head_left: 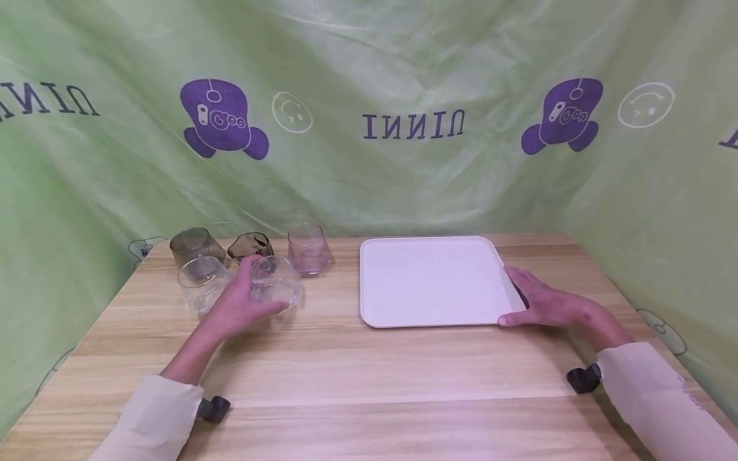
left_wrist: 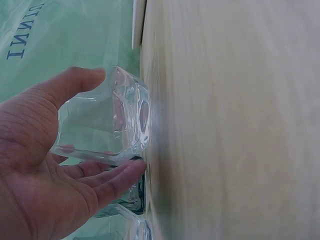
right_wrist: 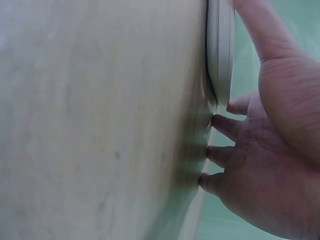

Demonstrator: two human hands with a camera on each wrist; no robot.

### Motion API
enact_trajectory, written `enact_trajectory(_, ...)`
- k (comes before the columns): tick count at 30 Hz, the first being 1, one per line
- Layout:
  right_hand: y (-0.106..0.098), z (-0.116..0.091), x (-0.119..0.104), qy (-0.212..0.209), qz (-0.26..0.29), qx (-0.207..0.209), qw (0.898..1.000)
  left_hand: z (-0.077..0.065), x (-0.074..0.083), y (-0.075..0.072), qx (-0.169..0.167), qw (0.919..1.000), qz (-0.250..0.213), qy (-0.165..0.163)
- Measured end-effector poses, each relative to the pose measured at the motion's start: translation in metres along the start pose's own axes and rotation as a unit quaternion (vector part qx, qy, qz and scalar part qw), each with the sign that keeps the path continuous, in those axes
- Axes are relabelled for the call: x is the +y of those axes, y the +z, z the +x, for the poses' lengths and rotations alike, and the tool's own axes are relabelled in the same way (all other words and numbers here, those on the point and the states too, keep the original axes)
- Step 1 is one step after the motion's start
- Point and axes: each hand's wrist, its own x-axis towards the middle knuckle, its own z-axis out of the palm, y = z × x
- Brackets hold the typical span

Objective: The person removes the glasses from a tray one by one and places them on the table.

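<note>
A clear glass tumbler point(head_left: 278, 288) stands in front on the left, with my left hand point(head_left: 245, 301) around it. The thumb lies along its near side and the fingers reach to its far side, as the left wrist view also shows with the tumbler point(left_wrist: 102, 125) between thumb and fingers. On the right, a white rectangular tray point(head_left: 432, 282) lies flat on the table. At its right edge is my right hand point(head_left: 544, 304), thumb by the near corner. In the right wrist view, the spread fingertips point(right_wrist: 215, 152) rest down at the tabletop beside the tray's end.
Beside the held tumbler are another clear glass point(head_left: 202, 291), a grey glass point(head_left: 196, 250), a dark faceted glass point(head_left: 245, 246) and a pinkish glass point(head_left: 308, 250). The wooden table point(head_left: 369, 397) backs onto a green printed curtain point(head_left: 415, 173).
</note>
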Motion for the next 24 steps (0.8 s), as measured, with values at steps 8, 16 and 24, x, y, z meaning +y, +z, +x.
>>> enact_trajectory(8, -0.005, -0.001, 0.000, 0.005, -0.027, 0.005, 1.000, -0.004, 0.002, 0.000, 0.013, 0.9991, 0.037, 0.015)
enact_trajectory(16, -0.002, 0.003, -0.002, -0.017, -0.017, 0.037, 0.999, -0.015, 0.016, -0.007, 0.082, 0.9892, 0.098, 0.071)
enact_trajectory(24, -0.011, 0.003, -0.015, -0.022, -0.068, 0.096, 0.993, -0.019, 0.036, 0.000, 0.156, 0.9448, 0.145, 0.249)
